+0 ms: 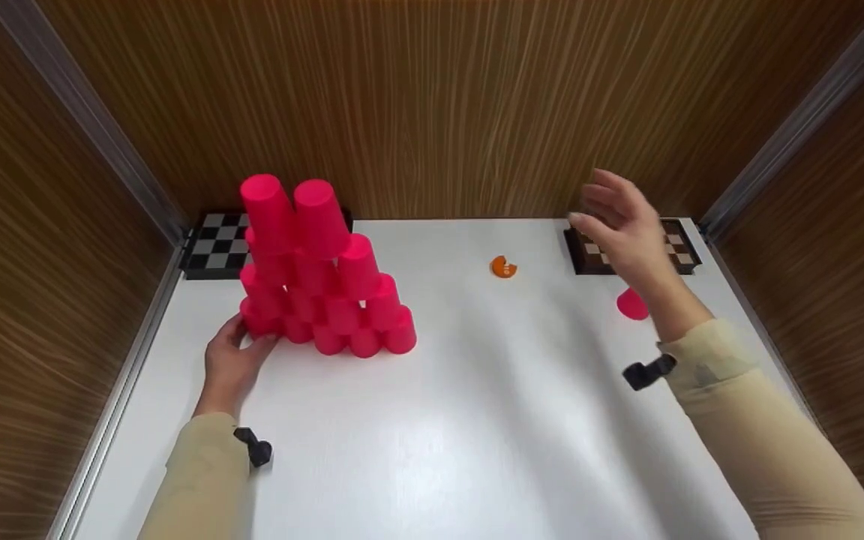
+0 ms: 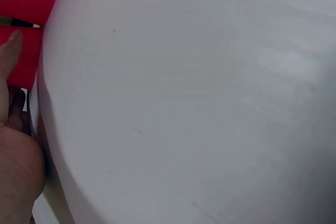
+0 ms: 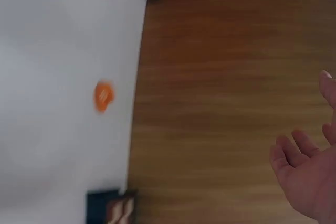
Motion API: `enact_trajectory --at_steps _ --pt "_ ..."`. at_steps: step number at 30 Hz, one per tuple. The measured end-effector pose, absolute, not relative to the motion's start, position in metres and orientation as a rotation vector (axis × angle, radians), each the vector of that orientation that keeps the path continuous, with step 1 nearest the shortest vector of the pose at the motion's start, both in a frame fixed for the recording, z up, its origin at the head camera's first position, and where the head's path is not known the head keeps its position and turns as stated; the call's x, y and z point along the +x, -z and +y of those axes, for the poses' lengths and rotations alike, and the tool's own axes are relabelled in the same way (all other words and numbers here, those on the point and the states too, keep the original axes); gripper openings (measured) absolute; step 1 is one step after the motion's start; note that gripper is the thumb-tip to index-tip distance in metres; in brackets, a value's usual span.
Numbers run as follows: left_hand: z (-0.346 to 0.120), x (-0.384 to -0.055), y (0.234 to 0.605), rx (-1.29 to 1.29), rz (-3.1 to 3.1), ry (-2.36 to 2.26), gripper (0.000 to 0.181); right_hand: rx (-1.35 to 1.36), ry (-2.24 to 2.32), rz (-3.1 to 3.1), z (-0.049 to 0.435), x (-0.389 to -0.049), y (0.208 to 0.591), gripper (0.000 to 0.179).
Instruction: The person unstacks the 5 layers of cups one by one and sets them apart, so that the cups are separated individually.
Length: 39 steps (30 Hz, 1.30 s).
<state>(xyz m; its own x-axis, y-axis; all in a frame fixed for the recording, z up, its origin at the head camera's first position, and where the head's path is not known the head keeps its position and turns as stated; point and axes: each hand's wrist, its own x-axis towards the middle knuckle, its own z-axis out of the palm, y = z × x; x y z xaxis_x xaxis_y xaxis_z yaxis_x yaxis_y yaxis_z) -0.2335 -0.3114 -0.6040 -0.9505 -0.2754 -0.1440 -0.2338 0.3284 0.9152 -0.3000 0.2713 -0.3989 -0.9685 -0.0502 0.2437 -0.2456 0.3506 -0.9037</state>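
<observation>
A tiered stack of upside-down pink cups (image 1: 342, 315) stands left of the middle, with two cups on its top level. At the stack's lower left corner, my left hand (image 1: 231, 364) holds the end cup (image 1: 261, 321) between thumb and fingers. The left wrist view shows the thumb along that cup's side (image 2: 25, 61), with the other fingers partly hidden behind it. My right hand (image 1: 627, 225) is raised at the back right, fingers spread and loosely bent around nothing. Below its wrist, a single pink cup (image 1: 632, 306) shows, partly covered by the forearm.
Behind the stack lies a black-and-white checkered board (image 1: 214, 244). A brown checkered board (image 1: 679, 244) sits at the back right, partly behind the right hand. Near the back wall is a notched orange disc (image 1: 503, 267). Wood-grain panels (image 1: 432, 112) enclose the white table (image 1: 432, 442).
</observation>
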Motion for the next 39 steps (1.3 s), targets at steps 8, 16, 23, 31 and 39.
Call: enact_trajectory --at_steps 8,16,23,31,39 --pt "-0.314 -0.233 0.604 0.516 -2.528 1.752 0.088 0.638 -1.759 -2.329 0.161 -0.3 0.362 0.069" --pt "-0.313 -0.23 0.603 0.527 -2.537 1.744 0.091 0.86 -1.82 -2.313 0.073 -0.295 0.345 0.066" --pt "-0.314 -0.232 0.604 0.549 -2.543 1.729 0.091 0.911 -1.883 -2.364 0.021 -0.291 0.343 0.07" --pt "-0.313 -0.232 0.603 0.521 -2.535 1.717 0.089 0.895 -1.918 -2.434 -0.012 -0.289 0.345 0.073" --pt "-0.313 -0.231 0.603 0.522 -2.533 1.705 0.089 0.855 -1.918 -2.484 -0.023 -0.292 0.355 0.075"
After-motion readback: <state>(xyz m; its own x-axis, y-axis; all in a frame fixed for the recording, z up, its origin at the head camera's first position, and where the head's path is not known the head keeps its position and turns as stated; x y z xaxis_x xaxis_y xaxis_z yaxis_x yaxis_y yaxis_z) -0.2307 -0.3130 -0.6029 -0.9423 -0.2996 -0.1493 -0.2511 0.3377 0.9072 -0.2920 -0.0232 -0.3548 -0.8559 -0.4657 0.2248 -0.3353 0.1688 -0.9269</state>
